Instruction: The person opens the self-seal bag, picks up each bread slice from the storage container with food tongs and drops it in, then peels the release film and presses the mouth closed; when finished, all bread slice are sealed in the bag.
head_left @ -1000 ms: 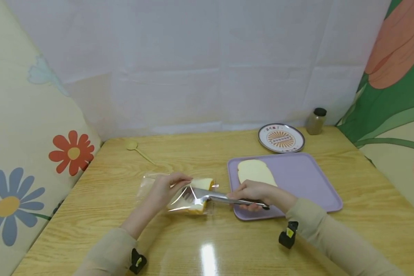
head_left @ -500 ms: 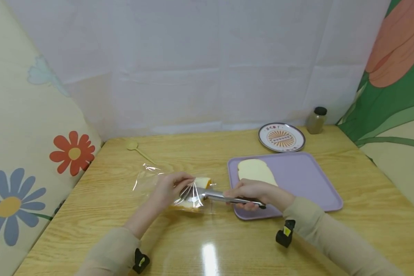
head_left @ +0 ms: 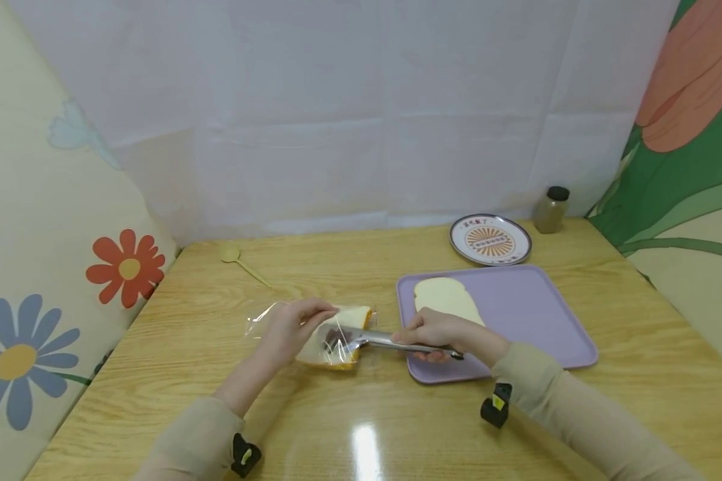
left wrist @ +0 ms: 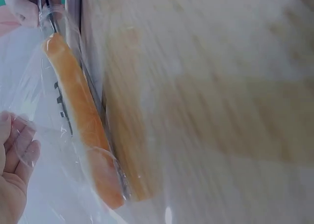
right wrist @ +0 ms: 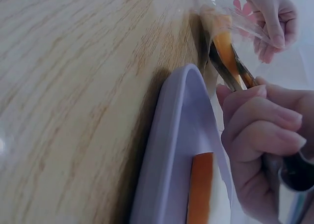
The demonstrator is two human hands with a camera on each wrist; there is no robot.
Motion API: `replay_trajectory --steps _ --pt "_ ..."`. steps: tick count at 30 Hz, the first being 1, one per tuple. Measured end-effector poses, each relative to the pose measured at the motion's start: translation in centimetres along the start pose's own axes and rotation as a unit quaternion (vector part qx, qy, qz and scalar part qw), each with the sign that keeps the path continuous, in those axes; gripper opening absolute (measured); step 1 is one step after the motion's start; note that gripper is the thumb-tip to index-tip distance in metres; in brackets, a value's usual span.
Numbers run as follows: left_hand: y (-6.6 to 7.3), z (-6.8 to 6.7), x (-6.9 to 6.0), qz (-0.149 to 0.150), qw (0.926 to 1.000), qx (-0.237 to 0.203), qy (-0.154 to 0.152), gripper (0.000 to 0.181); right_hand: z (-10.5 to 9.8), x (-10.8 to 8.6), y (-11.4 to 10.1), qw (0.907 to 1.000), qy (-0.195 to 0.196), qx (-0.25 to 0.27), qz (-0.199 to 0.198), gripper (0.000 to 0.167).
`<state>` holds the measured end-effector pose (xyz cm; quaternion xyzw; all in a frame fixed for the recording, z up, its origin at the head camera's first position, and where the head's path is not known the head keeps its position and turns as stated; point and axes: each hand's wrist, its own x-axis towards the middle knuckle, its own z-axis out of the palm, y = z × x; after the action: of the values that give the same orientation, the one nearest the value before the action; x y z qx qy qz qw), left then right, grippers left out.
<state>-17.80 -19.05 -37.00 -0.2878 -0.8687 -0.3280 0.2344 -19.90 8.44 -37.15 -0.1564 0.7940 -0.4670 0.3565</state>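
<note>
My left hand (head_left: pixel 289 327) pinches the upper film of a clear plastic bag (head_left: pixel 263 319) between thumb and fingers. Inside the bag lies a slice of bread (head_left: pixel 356 316) with an orange-brown crust. My right hand (head_left: pixel 442 332) grips metal tongs (head_left: pixel 388 342) by the handle, their heads reaching into the bag from the right. In the left wrist view, the slice (left wrist: pixel 81 101) sits between the two tong arms, one on each face. The right wrist view shows the tongs (right wrist: pixel 225 69) around its near end. Film glare partly blurs the tong heads.
Under my right hand is a purple tray (head_left: pixel 532 314) bearing another bread slice (head_left: pixel 442 296). Behind it are a patterned plate (head_left: pixel 490 239) and a dark-lidded jar (head_left: pixel 551 210). A gold spoon (head_left: pixel 249 268) lies at the back left of the wooden table.
The bag's left end rose, then sank back, and the film's glare shifted over the slice. My right hand and the tongs moved slightly left. The left hand stayed nearly in place.
</note>
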Motion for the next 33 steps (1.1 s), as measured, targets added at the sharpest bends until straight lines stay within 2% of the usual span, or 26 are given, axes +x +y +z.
replay_trajectory --steps 5,9,15,19,25,30,33 --pt "0.0 0.0 -0.1 -0.049 0.9978 -0.015 -0.041 0.008 -0.2 0.0 0.1 0.9998 -0.014 0.013 -0.009 0.039" --pt "0.2 0.1 -0.2 -0.073 0.9952 -0.037 -0.053 0.008 -0.5 -0.1 0.1 0.9985 -0.041 0.034 -0.015 0.039" --pt "0.5 0.4 -0.2 -0.075 0.9943 -0.058 -0.050 0.006 -0.5 0.2 -0.3 0.9981 -0.052 0.025 -0.017 0.039" --pt "0.6 0.4 -0.3 -0.069 0.9959 -0.048 -0.035 0.007 -0.4 0.5 -0.5 0.9983 -0.055 0.019 -0.010 0.039" --pt "0.7 -0.1 -0.4 -0.088 0.9941 -0.057 -0.029 0.009 -0.2 0.6 -0.5 0.9988 -0.047 0.013 -0.001 0.037" --pt "0.7 -0.6 -0.2 -0.069 0.9966 -0.044 -0.008 0.008 0.0 0.7 -0.6 0.9991 -0.042 0.004 0.009 0.039" --pt "0.6 -0.8 -0.1 -0.067 0.9968 -0.044 -0.008 0.007 0.0 0.7 -0.6 0.9992 -0.038 0.002 0.010 0.039"
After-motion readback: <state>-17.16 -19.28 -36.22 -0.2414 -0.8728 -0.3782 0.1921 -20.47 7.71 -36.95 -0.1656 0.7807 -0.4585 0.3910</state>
